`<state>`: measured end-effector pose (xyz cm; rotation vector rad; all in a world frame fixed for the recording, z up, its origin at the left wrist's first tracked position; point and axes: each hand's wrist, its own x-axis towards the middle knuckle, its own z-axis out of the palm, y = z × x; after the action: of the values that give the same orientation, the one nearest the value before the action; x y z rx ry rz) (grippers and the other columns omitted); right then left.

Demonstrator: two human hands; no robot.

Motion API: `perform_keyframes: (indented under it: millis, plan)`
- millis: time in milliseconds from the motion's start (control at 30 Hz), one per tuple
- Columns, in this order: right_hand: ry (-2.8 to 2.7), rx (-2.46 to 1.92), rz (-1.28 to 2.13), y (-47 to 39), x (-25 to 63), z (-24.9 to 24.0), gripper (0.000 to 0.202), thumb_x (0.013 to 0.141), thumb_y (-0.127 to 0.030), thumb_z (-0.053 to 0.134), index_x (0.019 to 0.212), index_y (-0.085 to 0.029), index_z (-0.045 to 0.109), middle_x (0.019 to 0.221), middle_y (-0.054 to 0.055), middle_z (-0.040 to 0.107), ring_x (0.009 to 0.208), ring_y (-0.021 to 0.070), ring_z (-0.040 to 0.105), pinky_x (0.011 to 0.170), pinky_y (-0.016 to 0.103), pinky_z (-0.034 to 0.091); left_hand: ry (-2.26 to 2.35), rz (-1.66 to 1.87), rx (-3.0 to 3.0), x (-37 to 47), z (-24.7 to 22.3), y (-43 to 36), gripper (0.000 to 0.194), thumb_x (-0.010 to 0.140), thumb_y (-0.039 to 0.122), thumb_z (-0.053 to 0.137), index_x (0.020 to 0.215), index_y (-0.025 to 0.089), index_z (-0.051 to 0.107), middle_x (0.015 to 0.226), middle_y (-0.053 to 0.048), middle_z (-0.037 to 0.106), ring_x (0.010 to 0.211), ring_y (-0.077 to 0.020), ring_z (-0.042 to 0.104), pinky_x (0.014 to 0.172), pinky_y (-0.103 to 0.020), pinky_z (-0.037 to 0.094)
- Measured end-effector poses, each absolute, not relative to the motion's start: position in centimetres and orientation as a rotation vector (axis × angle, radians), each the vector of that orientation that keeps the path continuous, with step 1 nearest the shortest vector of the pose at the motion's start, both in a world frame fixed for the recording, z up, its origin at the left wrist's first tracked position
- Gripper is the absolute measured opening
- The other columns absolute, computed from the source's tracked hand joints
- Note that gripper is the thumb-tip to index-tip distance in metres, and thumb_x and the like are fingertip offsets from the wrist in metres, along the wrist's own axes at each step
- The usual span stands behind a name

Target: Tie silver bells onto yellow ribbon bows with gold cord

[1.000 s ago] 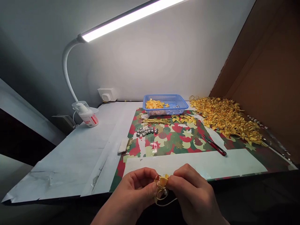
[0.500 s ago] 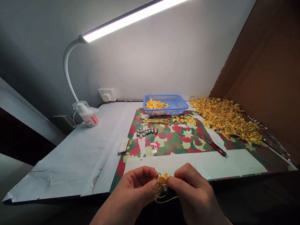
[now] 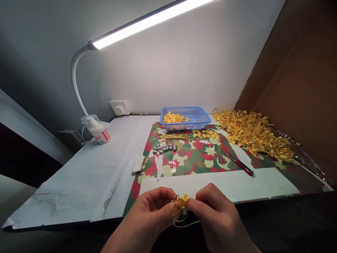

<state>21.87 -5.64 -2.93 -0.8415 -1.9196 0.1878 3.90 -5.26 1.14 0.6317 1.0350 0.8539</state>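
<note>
Between my two hands, over the table's front edge, is a small yellow bow (image 3: 182,200) with a thin gold cord looped below it. A silver bell (image 3: 184,212) hangs just under the bow. My left hand (image 3: 155,212) pinches the bow's left side and the cord between thumb and index finger. From the other side, my right hand (image 3: 217,214) pinches the bow's right edge, its fingers curled in. A loose cord end runs from the loop toward my right palm.
On the patterned mat (image 3: 189,163) lie silver bells (image 3: 165,148), gold cords (image 3: 175,137), yellow bows (image 3: 206,134) and red-black snips (image 3: 240,164). Behind stands a blue basket (image 3: 185,125). A heap of finished bows (image 3: 252,130) lies right; a pump bottle (image 3: 100,133) stands left.
</note>
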Motion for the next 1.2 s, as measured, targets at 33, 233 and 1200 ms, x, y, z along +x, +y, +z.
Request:
perform_keyframes:
  millis: [33,233,1200]
  plan:
    - [-1.933,-0.843,0.165,-5.6,21.8,-2.9,0.017,0.093,-0.004,0.055,0.097,-0.014,0.069,0.072,0.004,0.05,0.066,0.0132,0.045,0.052,0.024,0.036,1.047,0.858,0.629,4.0,1.2,-5.3,0.027,0.068,0.03,0.09,0.076,0.014,0.07,0.073,-0.002,0.071,0.068,-0.01,0.059,0.068,-0.019,0.048]
    - [-1.891,-0.922,-0.065,-5.9,21.0,-3.3,0.018,0.097,-0.01,0.052,0.087,-0.014,0.067,0.067,0.004,0.051,0.064,0.0152,0.044,0.053,0.027,0.033,1.106,0.929,0.684,4.4,1.4,-5.5,0.023,0.068,0.027,0.089,0.075,0.016,0.07,0.069,0.0,0.071,0.067,-0.0106,0.06,0.065,-0.019,0.048]
    - [-1.718,-0.884,0.467,-6.2,20.0,-4.7,0.017,0.096,-0.011,0.052,0.089,-0.018,0.065,0.075,0.002,0.051,0.063,0.011,0.05,0.054,0.022,0.041,1.062,0.881,0.668,4.1,0.8,-5.9,0.022,0.072,0.029,0.086,0.077,0.016,0.069,0.072,-0.001,0.068,0.072,-0.0135,0.056,0.069,-0.023,0.046]
